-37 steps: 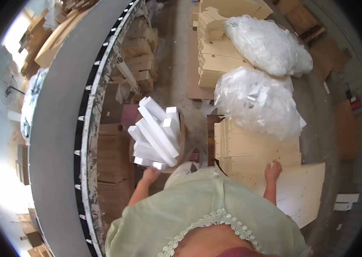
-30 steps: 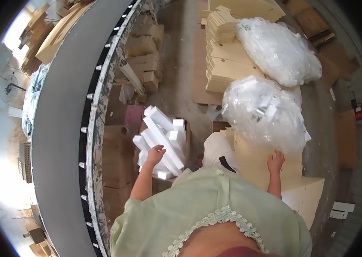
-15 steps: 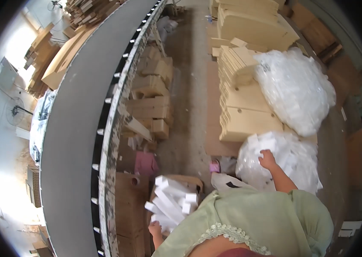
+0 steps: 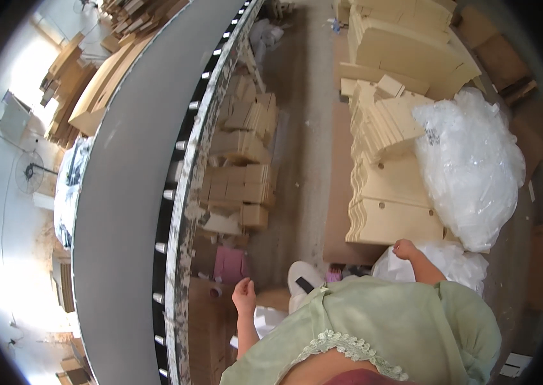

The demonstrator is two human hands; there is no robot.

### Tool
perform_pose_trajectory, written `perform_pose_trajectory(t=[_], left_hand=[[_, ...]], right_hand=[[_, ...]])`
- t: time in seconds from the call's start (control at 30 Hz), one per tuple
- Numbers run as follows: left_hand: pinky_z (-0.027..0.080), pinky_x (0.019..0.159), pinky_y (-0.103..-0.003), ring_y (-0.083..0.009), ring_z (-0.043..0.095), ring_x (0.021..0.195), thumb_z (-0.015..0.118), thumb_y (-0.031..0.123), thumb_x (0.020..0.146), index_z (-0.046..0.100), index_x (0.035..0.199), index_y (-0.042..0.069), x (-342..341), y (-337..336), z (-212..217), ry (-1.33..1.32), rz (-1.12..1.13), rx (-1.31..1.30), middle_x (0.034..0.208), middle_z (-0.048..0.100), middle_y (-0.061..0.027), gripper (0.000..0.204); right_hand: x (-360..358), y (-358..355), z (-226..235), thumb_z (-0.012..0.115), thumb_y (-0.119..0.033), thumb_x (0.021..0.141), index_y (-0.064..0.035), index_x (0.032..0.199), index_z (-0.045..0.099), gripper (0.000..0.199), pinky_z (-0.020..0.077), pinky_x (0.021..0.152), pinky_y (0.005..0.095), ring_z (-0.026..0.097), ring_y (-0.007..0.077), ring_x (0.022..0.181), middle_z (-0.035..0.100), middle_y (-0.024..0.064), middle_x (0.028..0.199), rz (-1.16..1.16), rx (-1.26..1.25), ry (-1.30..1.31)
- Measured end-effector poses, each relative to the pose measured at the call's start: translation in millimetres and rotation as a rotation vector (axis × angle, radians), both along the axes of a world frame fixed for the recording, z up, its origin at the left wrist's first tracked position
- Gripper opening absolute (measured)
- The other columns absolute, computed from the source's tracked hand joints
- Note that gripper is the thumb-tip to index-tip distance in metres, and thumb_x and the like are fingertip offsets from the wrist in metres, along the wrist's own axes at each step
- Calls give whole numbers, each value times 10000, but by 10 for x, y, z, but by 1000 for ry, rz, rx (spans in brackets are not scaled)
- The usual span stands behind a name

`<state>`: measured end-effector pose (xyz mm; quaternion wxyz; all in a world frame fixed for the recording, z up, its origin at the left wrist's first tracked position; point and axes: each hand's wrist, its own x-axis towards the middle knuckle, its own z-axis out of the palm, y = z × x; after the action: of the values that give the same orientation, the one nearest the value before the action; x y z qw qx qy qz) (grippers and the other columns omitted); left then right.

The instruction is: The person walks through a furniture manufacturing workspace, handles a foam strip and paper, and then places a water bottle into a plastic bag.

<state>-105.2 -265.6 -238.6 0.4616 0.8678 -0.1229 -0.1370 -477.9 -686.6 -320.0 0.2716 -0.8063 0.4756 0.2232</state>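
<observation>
My left hand (image 4: 244,296) is raised beside the conveyor, its fingers curled together and nothing showing in them. Just below it are white foam blocks (image 4: 269,319), partly hidden by my forearm and shirt. My right hand (image 4: 404,249) is closed like a fist, with nothing visible in it. It hangs over the near side of a clear plastic bag of white pieces (image 4: 464,264), close to the front of the stacked tan boards (image 4: 396,215). A bigger clear bag of white pieces (image 4: 470,173) leans on those boards.
A grey conveyor belt (image 4: 127,192) with a worn metal side rail (image 4: 184,256) runs along my left. Beyond the rail stand stacked tan parts (image 4: 245,183) and a pink item (image 4: 231,264). My white shoe (image 4: 303,282) is on the floor. Taller board stacks (image 4: 406,45) rise further off.
My left hand has lifted away from the foam blocks. My right hand has shifted slightly toward me on the bag. The view has moved, and my shoe now shows more.
</observation>
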Motion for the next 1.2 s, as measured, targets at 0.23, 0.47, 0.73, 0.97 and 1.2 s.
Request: perform_pose_trajectory(t=[0.23, 0.47, 0.73, 0.97, 1.2], left_hand=[[500, 669, -327, -247, 624, 723, 661, 146, 771, 656, 875, 55, 934, -609, -178, -137, -272, 129, 809, 634, -120, 138], [498, 695, -366, -328, 602, 803, 634, 100, 777, 621, 854, 34, 2869, -1627, -10, -311, -441, -114, 890, 614, -154, 101], [505, 688, -347, -305, 616, 785, 642, 71, 785, 618, 869, 18, 3677, -3003, 471, -262, -486, -258, 966, 610, -146, 103], [499, 691, -364, -288, 617, 733, 655, 203, 775, 659, 843, 76, 3330, -3859, 302, -151, -895, -16, 754, 648, -106, 145], [513, 675, -368, -281, 644, 730, 633, 288, 773, 673, 903, 91, 3806, -4621, -71, 85, -792, 370, 783, 659, -125, 239]], right_hand=[[499, -198, -105, 628, -215, 674, -71, 802, 675, 198, 507, 711, 356, 636, 278, 739, 658, 134, 782, -236, -52, -167], [1221, 44, -153, 639, -260, 646, -98, 790, 689, 223, 498, 750, 376, 631, 299, 792, 659, 134, 828, -148, 92, 80], [2687, -620, 391, 615, -300, 719, -103, 938, 663, 299, 500, 737, 360, 633, 268, 799, 662, 108, 876, -237, 46, -102], [3370, -1559, 300, 614, -259, 727, -84, 940, 660, 279, 503, 700, 344, 639, 250, 765, 665, 116, 861, -288, 30, -184], [3793, -2733, -466, 558, -258, 721, -108, 919, 684, 278, 474, 791, 414, 616, 299, 883, 652, 141, 924, 89, 355, -109]])
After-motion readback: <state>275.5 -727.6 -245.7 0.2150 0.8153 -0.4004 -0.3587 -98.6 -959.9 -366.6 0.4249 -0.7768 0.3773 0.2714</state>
